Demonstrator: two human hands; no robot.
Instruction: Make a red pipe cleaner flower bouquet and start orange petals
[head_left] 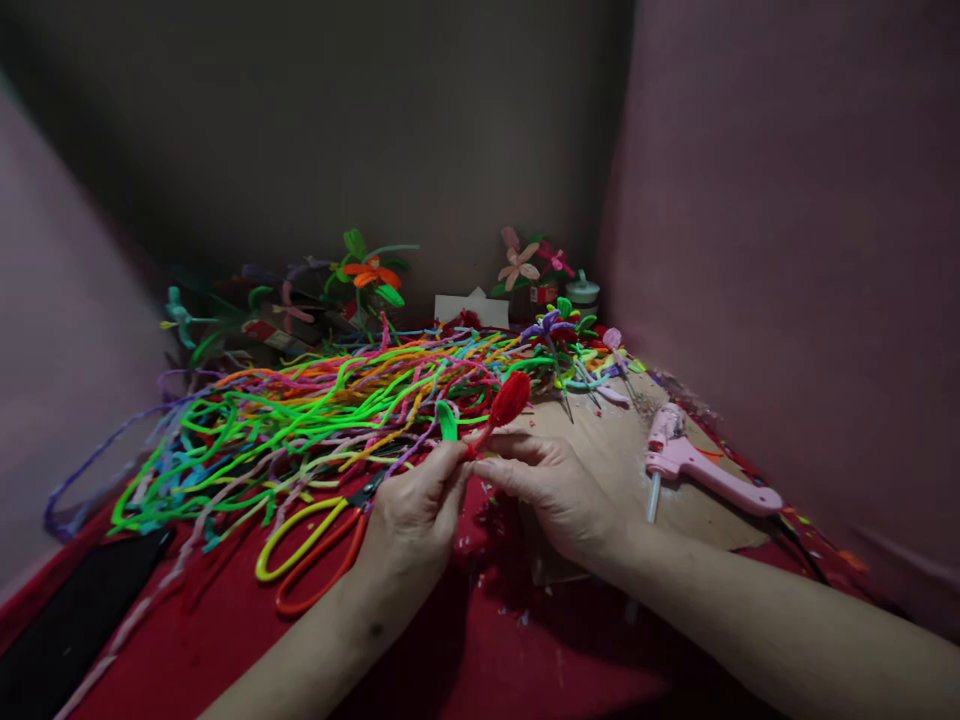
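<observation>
Both my hands meet at the middle of the view, fingertips almost touching. My left hand pinches the lower end of a red pipe-cleaner petal, which points up and to the right. The thumb and fingers of my right hand close on the same red piece near its base. A green pipe-cleaner loop stands up just behind my left fingertips; whether it is held too, I cannot tell. Under my left wrist lie scissors with yellow and orange handles, their blades partly hidden.
A heap of colourful pipe cleaners spreads behind my hands. At right, a pink glue gun rests on a cardboard sheet. Finished pipe-cleaner flowers, such as an orange flower, stand along the back wall. A black flat object lies front left.
</observation>
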